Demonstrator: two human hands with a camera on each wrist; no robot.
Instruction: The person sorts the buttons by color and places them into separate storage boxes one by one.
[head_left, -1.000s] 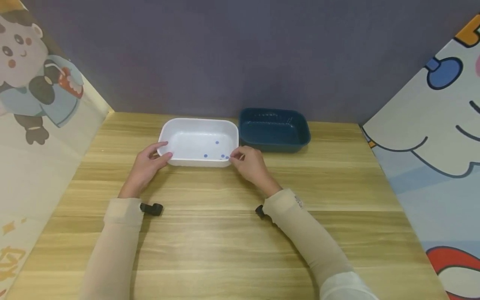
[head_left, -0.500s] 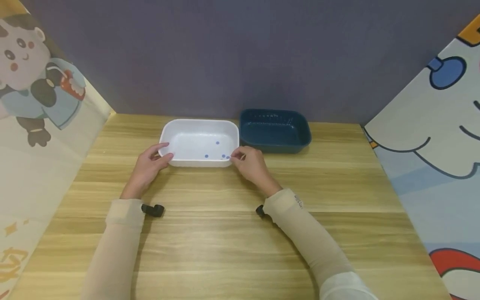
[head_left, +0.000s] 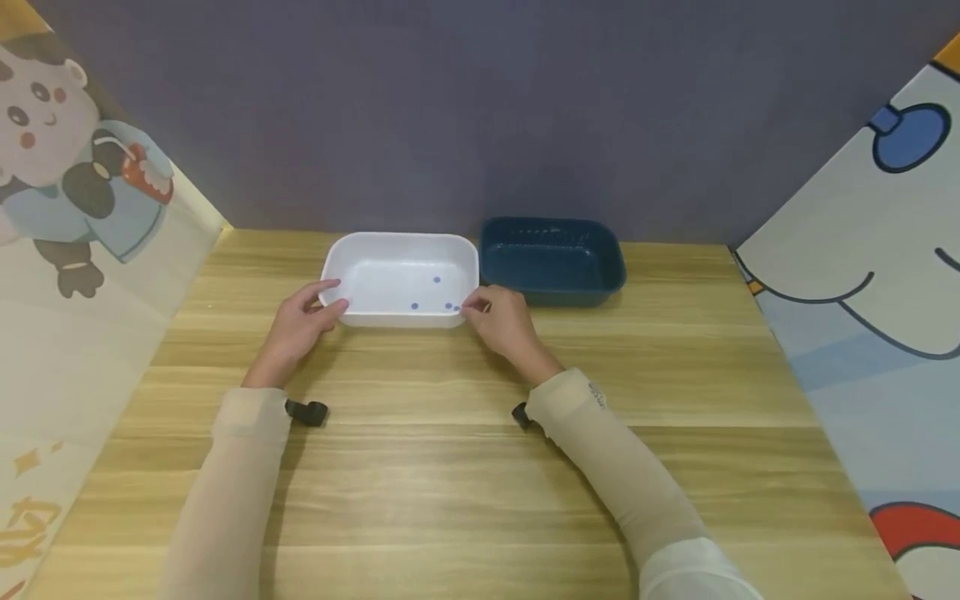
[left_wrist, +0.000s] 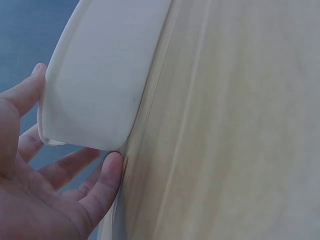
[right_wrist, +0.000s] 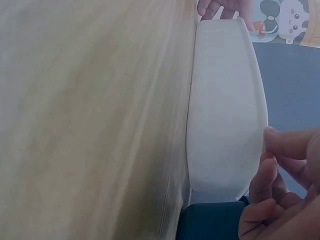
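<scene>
A white rectangular dish with rounded corners stands near the back of the table. Several small round blue pieces lie on its floor, mostly toward the right front corner. My left hand grips the dish's left end, thumb at the front rim and fingers around the end wall. At the right front corner, my right hand pinches the rim between thumb and curled fingers. The right wrist view shows the thumb against the rim and the other fingers bent below it.
A dark teal dish stands right beside the white one, against the grey back panel. Cartoon-printed side panels flank the wooden table at left and right. Each sleeve cuff carries a black wrist camera.
The white dish and both hands have shifted slightly upward in the head view, while the teal dish stays almost where it was. The hold of both hands looks the same.
</scene>
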